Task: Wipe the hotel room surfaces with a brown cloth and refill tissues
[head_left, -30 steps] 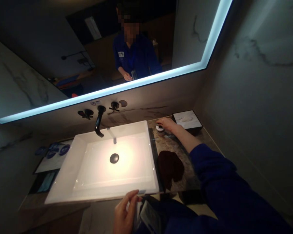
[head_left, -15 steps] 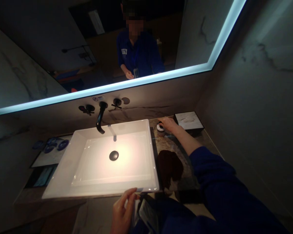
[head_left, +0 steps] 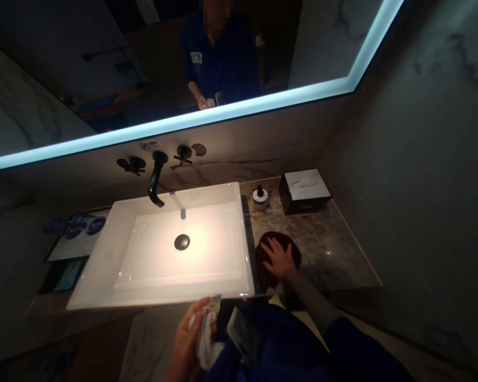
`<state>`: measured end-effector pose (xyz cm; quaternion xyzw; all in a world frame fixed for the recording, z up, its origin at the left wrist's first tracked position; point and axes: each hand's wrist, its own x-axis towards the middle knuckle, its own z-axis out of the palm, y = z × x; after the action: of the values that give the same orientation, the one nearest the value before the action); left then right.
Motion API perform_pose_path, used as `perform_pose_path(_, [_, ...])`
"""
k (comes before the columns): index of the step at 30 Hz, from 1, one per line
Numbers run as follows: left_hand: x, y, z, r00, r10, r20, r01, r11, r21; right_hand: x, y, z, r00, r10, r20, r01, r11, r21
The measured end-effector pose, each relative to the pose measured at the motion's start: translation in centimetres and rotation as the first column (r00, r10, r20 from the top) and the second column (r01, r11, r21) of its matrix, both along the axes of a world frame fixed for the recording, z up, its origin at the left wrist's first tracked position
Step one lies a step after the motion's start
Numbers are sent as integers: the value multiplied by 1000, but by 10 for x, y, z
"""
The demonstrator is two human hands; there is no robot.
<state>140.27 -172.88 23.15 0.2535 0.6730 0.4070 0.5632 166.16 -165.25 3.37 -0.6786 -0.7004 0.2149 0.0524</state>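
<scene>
My left hand (head_left: 189, 334) is closed around a crumpled white cloth (head_left: 206, 339) in front of the sink's near rim. On the counter right of the white sink (head_left: 179, 276), my right hand (head_left: 278, 258) lies with its fingers spread on a dark reddish-brown cloth (head_left: 269, 278), partly covering it. Behind that cloth stands a small round dispenser (head_left: 260, 198) with a black pump and a pale label. To its right is a black box with a marble-patterned top (head_left: 306, 184).
A black faucet (head_left: 156, 180) and two cross handles project from the wall above the sink. Purple-blue round items (head_left: 95, 225) rest on a tray (head_left: 69, 245) at the left. A lit mirror (head_left: 223, 111) spans the back wall, and a marble wall (head_left: 422, 175) stands right.
My right hand has left the dispenser and come down onto the brown cloth. My left hand is slightly higher in view, with more of the white cloth showing. The view has shifted slightly.
</scene>
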Motion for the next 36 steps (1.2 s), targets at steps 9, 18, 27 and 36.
perform_pose_path(9, [-43, -71, -35, 978, -210, 13, 210, 969, -126, 159, -44, -8, 709, -701, 80, 703, 711, 8])
perform_pose_path(18, [-96, -40, -51, 967, 202, 154, -194, 979, -63, 7, -58, -5, 878, -412, 244, 414, 909, 46])
perform_pose_path(27, [-115, 11, -11, 694, 321, 644, -279, 945, -170, -76, -63, 2, 954, -241, 179, 246, 969, -6])
perform_pose_path(36, [-220, -31, -64, 874, 153, 461, -212, 974, 78, -104, -98, 4, 863, -307, 401, 350, 936, -37])
